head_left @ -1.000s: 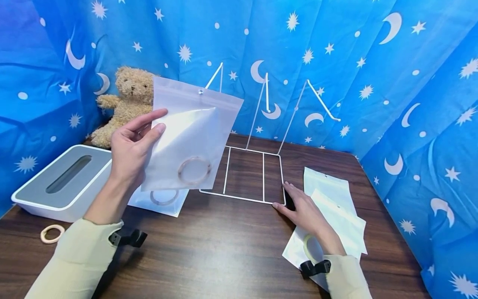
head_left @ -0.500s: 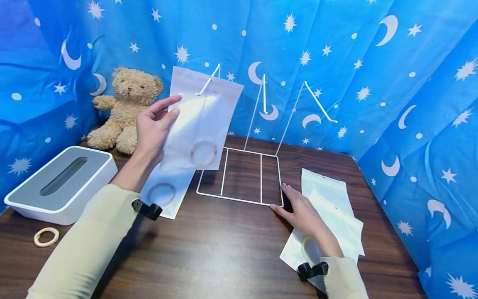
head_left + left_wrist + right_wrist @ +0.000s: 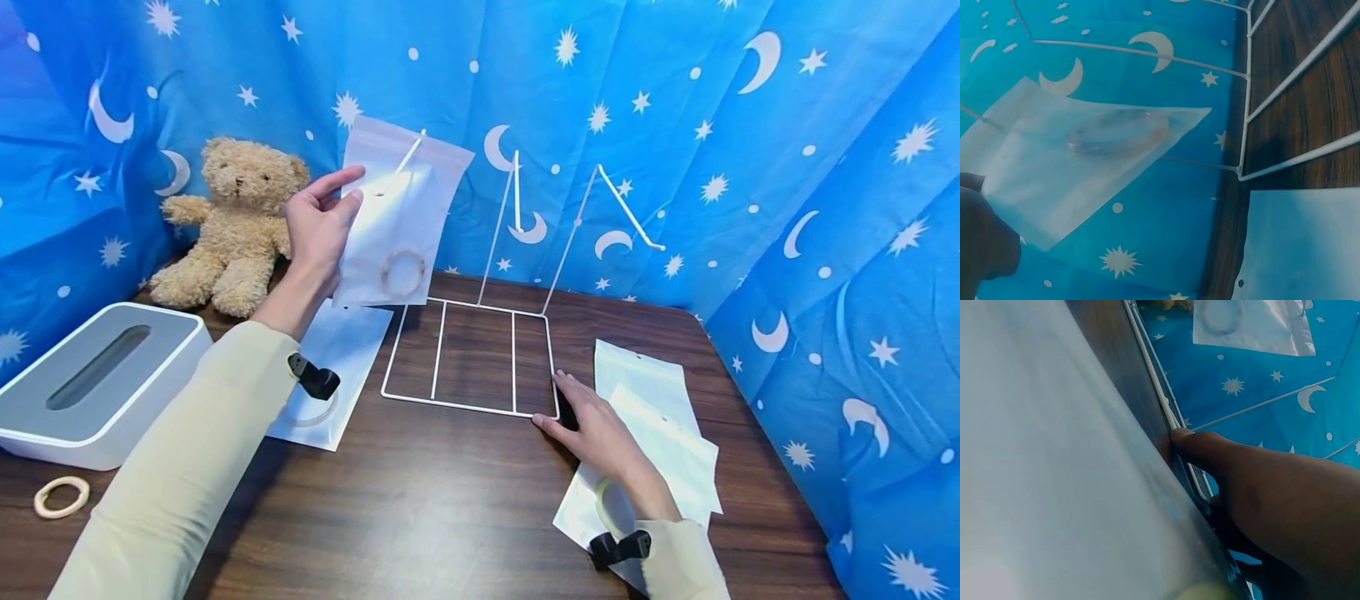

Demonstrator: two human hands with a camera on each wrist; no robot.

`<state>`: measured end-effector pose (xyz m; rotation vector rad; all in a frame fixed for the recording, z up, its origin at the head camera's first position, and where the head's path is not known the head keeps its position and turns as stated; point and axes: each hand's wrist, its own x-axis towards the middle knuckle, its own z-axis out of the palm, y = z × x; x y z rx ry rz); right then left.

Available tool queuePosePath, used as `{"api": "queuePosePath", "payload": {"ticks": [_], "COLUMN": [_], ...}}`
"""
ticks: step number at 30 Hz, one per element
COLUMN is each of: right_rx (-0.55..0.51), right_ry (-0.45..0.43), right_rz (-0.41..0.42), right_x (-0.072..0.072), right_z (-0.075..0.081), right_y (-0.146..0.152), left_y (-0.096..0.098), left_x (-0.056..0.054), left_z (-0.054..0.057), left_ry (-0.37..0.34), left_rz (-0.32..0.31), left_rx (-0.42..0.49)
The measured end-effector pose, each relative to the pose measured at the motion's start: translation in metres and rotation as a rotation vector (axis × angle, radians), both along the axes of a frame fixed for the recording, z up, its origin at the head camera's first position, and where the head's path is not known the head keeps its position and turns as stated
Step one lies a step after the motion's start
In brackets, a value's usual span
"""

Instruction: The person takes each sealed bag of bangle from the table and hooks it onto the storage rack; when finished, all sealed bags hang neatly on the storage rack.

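My left hand (image 3: 321, 225) pinches the left edge of a translucent zip bag (image 3: 423, 212) between thumb and fingers. Low inside the bag lies a ring-shaped bangle (image 3: 402, 272). The left arm (image 3: 408, 157) of a white wire display rack (image 3: 457, 407) runs in front of the bag's upper part; the bag appears to hang on it. In the left wrist view the bag (image 3: 1054, 175) slants across the curtain. My right hand (image 3: 600, 429) rests at the rack base's front right corner, fingers extended, thumb touching the front bar. Some of its fingers are hidden in the right wrist view.
Several white bags (image 3: 637, 375) lie at the right under my right forearm, one with a yellowish ring. Another bag (image 3: 352, 333) lies left of the rack. A tissue box (image 3: 172, 367), a wooden ring (image 3: 62, 497) and a teddy bear (image 3: 240, 221) stand or lie at the left.
The left hand has carried the bag back and up toward the rack, and the rack's left arm now passes in front of it. The right hand stays at the rack's corner.
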<state>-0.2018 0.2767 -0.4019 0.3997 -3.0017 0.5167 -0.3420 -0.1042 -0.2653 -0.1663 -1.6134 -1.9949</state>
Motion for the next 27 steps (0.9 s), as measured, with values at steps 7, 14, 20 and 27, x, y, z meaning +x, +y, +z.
{"api": "queuePosePath", "payload": {"ticks": [7,14,20,27], "right_rx": [0.000,0.002,0.009,0.002], "right_ry": [0.003,-0.013,-0.022,-0.015], "right_rz": [0.004,0.001,-0.008,0.006], "right_x": [0.001,0.000,0.001,0.000], "right_z": [0.001,0.000,0.001,-0.001], "right_y": [-0.001,-0.002,-0.002,-0.002], "left_y": [-0.004,-0.013,-0.031,-0.059], "left_x": [0.002,0.005,0.029,0.086], "left_z": [-0.007,-0.013,-0.015,-0.056], "left_ry": [0.074,0.115,0.065,-0.262], "left_rz": [0.133,0.082,0.052,0.027], "left_rx": [-0.400,-0.544,-0.747,-0.876]}}
